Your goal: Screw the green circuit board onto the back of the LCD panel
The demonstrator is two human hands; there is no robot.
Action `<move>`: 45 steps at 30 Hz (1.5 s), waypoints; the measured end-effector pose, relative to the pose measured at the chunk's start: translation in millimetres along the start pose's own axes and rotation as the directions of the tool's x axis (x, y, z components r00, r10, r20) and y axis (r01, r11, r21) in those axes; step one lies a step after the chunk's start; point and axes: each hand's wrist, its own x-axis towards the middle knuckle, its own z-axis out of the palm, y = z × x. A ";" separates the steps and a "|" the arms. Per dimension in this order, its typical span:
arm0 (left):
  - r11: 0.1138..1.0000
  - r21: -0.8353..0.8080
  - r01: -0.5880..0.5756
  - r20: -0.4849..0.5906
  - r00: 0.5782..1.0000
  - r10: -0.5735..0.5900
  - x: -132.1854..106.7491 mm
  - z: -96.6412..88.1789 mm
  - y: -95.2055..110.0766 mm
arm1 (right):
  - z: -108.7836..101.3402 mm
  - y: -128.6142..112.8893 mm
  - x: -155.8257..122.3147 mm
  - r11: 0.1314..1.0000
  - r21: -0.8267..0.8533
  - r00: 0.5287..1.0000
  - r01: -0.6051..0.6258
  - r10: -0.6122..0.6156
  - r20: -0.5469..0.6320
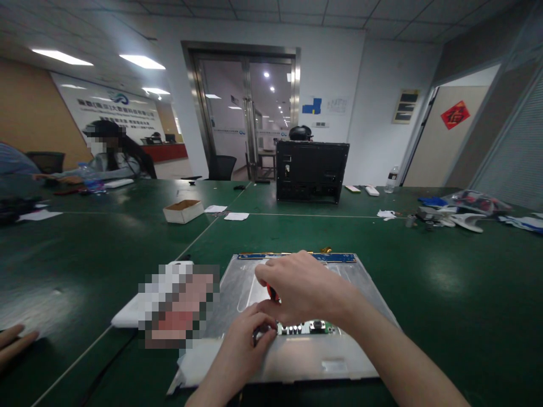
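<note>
A flat silver display panel (305, 356) lies on the green table in front of me, with a blue circuit strip (297, 258) along its far edge. A small green circuit board (318, 327) is fitted across its nearer half. My right hand (303, 285) is closed above the board, around a screwdriver (272, 293) with a red and black handle; its tip is hidden. Just below it, my left hand (248, 339) has its fingers pinched at the left end of the board. Something dark shows between those fingers, too covered to name.
Left of the panel lies a white object (131, 314) beside a blurred-out patch. Farther back are an open cardboard box (183, 212), a black monitor back (313, 169) and a bottle (391, 180). Another person's fingers (17, 342) rest at the left edge; a person (119, 155) sits far left.
</note>
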 end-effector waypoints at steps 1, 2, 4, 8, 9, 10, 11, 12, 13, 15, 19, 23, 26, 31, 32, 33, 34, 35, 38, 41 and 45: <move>1.000 -0.013 -0.012 -0.001 1.000 0.012 0.1 0.3 -0.3 | -0.4 0.6 -1.3 1.000 0.013 1.000 0.028 -0.028 0.002; 0.999 -0.026 -0.022 0.001 1.000 0.022 0.2 0.5 -0.4 | -0.6 1.1 -2.2 0.999 0.022 0.999 0.049 -0.049 0.006; 0.999 -0.041 -0.029 0.010 1.000 0.029 0.5 0.3 -0.2 | -0.1 1.1 -2.3 0.998 0.019 0.998 0.057 -0.057 0.008; 1.000 -0.013 -0.004 0.011 1.000 0.004 0.9 -0.2 -0.9 | 2.3 -1.6 3.2 0.999 -0.035 0.999 -0.036 0.035 -0.021; 1.000 -0.001 0.005 0.008 1.000 -0.005 0.7 0.0 -1.6 | 2.5 -2.4 4.7 0.998 -0.044 0.998 -0.054 0.054 -0.015; 1.000 0.010 0.013 0.004 1.000 -0.013 0.6 0.4 -2.3 | 2.3 -3.0 5.7 0.997 -0.048 0.998 -0.065 0.065 -0.003; 1.000 0.018 0.020 0.001 1.000 -0.020 0.3 0.8 -3.1 | 1.8 -3.5 6.1 0.996 -0.050 0.997 -0.071 0.072 0.011; 0.999 0.021 0.025 -0.002 1.000 -0.025 0.1 1.3 -3.7 | 1.1 -3.6 5.9 0.996 -0.049 0.997 -0.071 0.072 0.022; 1.000 0.019 0.025 -0.005 1.000 -0.025 0.0 1.8 -4.1 | 0.2 -3.6 5.0 0.997 -0.043 0.997 -0.065 0.066 0.026; 1.000 0.001 0.012 -0.017 1.000 -0.012 -0.1 2.4 -4.4 | -1.6 -3.0 1.9 0.999 -0.022 0.999 -0.029 0.029 0.022; 0.998 -0.051 -0.029 -0.024 0.999 0.027 0.2 2.1 -4.0 | -2.8 -1.2 -2.6 0.999 0.020 0.999 0.036 -0.036 0.039; 0.999 -0.024 -0.029 0.009 1.000 0.029 0.2 -0.2 -1.7 | -0.6 -0.5 0.7 1.000 0.002 1.000 -0.015 0.014 0.014; 1.000 0.002 0.002 0.020 1.000 -0.002 0.3 -1.9 1.8 | 1.1 -0.3 4.4 0.997 -0.042 0.998 -0.063 0.062 -0.016; 1.000 -0.005 0.013 0.003 1.000 -0.013 0.5 -0.5 1.4 | -0.1 0.0 2.1 0.998 -0.024 0.998 -0.056 0.057 0.022; 1.000 -0.019 0.007 0.003 1.000 -0.007 0.5 0.1 0.4 | -0.8 0.1 0.6 0.999 -0.015 0.999 -0.046 0.047 0.029; 0.999 -0.033 0.000 0.004 1.000 0.000 0.4 0.5 -0.5 | -1.4 0.2 -1.0 0.999 -0.009 0.999 -0.034 0.035 0.034; 0.999 -0.042 -0.006 0.006 1.000 0.006 0.4 0.7 -1.0 | -1.9 0.4 -2.3 1.000 -0.007 0.999 -0.021 0.021 0.038; 0.999 -0.046 -0.009 0.010 1.000 0.009 0.4 0.7 -1.2 | -2.2 0.5 -3.2 1.000 -0.009 0.999 -0.009 0.009 0.043; 0.999 -0.039 -0.006 0.025 1.000 0.007 0.4 -0.8 0.5 | -1.8 0.7 -2.7 1.000 -0.018 0.999 -0.005 0.006 0.041; 1.000 -0.022 0.004 0.029 1.000 -0.004 0.3 -2.4 3.1 | -1.1 0.2 0.8 0.998 -0.032 0.998 -0.056 0.056 0.010; 0.999 0.014 0.039 0.022 0.999 -0.039 -0.1 -1.9 2.9 | -1.6 -0.3 1.9 0.996 -0.038 0.996 -0.078 0.080 0.028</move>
